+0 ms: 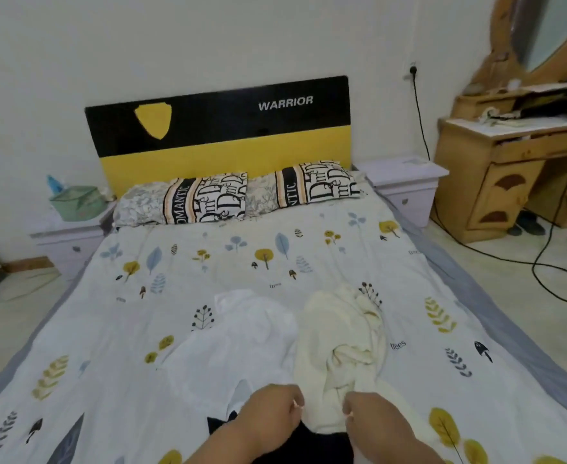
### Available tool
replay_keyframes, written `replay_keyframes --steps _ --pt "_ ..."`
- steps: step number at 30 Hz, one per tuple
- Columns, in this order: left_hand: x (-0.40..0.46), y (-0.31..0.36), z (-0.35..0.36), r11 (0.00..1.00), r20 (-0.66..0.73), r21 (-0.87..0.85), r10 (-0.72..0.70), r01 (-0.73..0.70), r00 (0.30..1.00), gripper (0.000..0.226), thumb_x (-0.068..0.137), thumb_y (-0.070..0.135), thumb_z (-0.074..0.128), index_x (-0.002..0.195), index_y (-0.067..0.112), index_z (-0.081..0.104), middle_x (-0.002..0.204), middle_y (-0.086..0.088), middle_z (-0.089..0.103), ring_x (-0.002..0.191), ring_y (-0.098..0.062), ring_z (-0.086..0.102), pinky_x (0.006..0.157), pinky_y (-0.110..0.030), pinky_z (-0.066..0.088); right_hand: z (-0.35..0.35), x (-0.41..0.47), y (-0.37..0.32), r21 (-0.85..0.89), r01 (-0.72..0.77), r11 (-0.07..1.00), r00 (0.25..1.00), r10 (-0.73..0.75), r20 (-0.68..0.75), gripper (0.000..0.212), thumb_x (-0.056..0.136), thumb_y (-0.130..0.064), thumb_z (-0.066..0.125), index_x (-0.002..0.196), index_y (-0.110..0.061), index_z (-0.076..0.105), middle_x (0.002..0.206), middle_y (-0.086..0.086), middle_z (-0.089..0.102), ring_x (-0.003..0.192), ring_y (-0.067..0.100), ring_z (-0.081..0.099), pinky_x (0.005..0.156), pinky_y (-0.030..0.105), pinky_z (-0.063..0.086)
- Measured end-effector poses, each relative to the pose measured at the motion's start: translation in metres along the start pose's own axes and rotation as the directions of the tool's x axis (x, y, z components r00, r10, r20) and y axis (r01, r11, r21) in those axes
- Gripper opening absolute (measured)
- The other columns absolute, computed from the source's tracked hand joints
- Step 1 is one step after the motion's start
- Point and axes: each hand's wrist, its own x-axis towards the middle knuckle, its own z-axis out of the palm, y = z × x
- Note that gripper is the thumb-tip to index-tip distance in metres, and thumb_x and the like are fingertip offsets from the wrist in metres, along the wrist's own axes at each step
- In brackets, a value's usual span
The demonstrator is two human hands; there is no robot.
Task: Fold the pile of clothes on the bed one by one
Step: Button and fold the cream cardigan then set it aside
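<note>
A crumpled cream garment (342, 343) lies on the bed's patterned sheet (228, 259), beside a white garment (238, 343) to its left. A black garment (305, 443) shows under them at the near edge. My left hand (272, 413) and my right hand (372, 420) are side by side at the near end of the cream garment, fingers curled and pinching its lower edge.
Two pillows (235, 199) lie against the black and yellow headboard (221, 128). Pale nightstands (405, 189) flank the bed, the left one bearing a green basket (78, 200). A wooden dresser (509, 172) with a mirror stands at right, black cables (543, 266) on the floor.
</note>
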Motion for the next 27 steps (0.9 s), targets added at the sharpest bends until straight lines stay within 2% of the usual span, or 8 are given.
replay_keyframes --steps 2,6,11,16,19,22,24,27 --pt "0.025 -0.007 0.012 0.997 0.003 0.042 0.058 -0.058 0.998 0.030 0.097 0.024 0.040 0.122 0.018 0.055 0.115 -0.004 0.062 0.103 -0.015 0.057 0.084 -0.017 0.037 0.005 0.022 0.010 -0.049 -0.019 0.999 0.998 0.016 -0.054 0.026 0.094 -0.013 0.035 0.111 -0.020 0.054 0.115 0.003 0.056 0.104 0.016 0.053 0.073 0.025 0.035" --pt "0.074 -0.019 0.040 0.992 -0.049 0.097 0.090 -0.085 0.995 0.036 0.097 0.023 0.039 0.132 0.017 0.046 0.124 -0.005 0.056 0.110 -0.018 0.053 0.092 -0.027 0.041 0.020 0.067 0.026 -0.176 -0.046 0.983 0.976 0.006 -0.219 0.037 0.094 -0.015 0.033 0.130 -0.018 0.043 0.126 0.004 0.048 0.113 0.020 0.046 0.085 0.028 0.040" --pt "0.124 -0.023 0.073 0.984 -0.137 0.158 0.110 -0.088 0.984 0.053 0.095 0.029 0.042 0.144 0.018 0.025 0.144 -0.010 0.035 0.125 -0.026 0.040 0.099 -0.035 0.037 0.035 0.116 0.047 -0.130 -0.102 0.986 0.953 0.059 -0.298 0.060 0.097 -0.016 0.034 0.149 -0.022 0.006 0.156 0.011 0.000 0.142 0.029 0.011 0.108 0.038 0.025" --pt "0.161 -0.020 0.117 0.991 -0.170 0.129 0.064 -0.043 0.983 0.087 0.090 0.047 0.050 0.149 0.011 -0.001 0.157 -0.016 0.005 0.143 -0.029 0.011 0.115 -0.041 0.017 0.050 0.155 0.070 -0.111 -0.086 0.990 0.946 0.047 -0.320 0.074 0.096 -0.012 0.036 0.147 -0.028 -0.015 0.153 0.001 -0.028 0.143 0.030 -0.014 0.115 0.049 0.010" --pt "0.168 -0.031 0.140 0.980 -0.063 0.196 0.022 -0.009 0.998 0.091 0.086 0.038 0.059 0.148 0.007 0.001 0.155 -0.014 0.013 0.142 -0.026 0.016 0.115 -0.038 0.015 0.064 0.164 0.081 -0.128 -0.076 0.989 0.982 0.052 -0.182 0.073 0.096 -0.022 0.044 0.149 -0.025 -0.007 0.158 0.000 -0.003 0.144 0.027 0.004 0.112 0.046 0.018" --pt "0.163 -0.040 0.145 0.961 -0.111 0.266 0.104 -0.072 0.988 0.036 0.086 0.010 0.051 0.120 0.010 0.041 0.118 -0.009 0.051 0.108 -0.025 0.050 0.079 -0.026 0.034 0.080 0.158 0.085 -0.222 -0.067 0.973 0.965 0.006 -0.264 0.053 0.091 -0.016 0.048 0.139 -0.016 0.027 0.133 0.007 0.044 0.117 0.028 0.042 0.091 0.036 0.036" --pt "0.157 -0.041 0.139 0.971 -0.133 0.205 0.151 -0.122 0.980 0.019 0.084 0.001 0.043 0.094 0.017 0.042 0.085 0.000 0.047 0.086 -0.023 0.051 0.059 -0.024 0.028 0.083 0.151 0.083 -0.252 -0.070 0.965 0.938 -0.022 -0.347 0.037 0.086 -0.012 0.050 0.122 -0.015 0.039 0.114 0.006 0.053 0.104 0.026 0.047 0.079 0.034 0.035" --pt "0.144 -0.040 0.119 0.988 -0.202 0.017 0.156 -0.156 0.967 0.028 0.077 -0.007 0.039 0.069 0.020 0.036 0.066 0.007 0.038 0.070 -0.014 0.042 0.050 -0.017 0.023 0.078 0.139 0.078 -0.060 -0.037 0.998 0.940 0.014 -0.341 0.025 0.084 -0.018 0.056 0.104 -0.014 0.040 0.100 0.007 0.058 0.094 0.027 0.053 0.068 0.031 0.032"
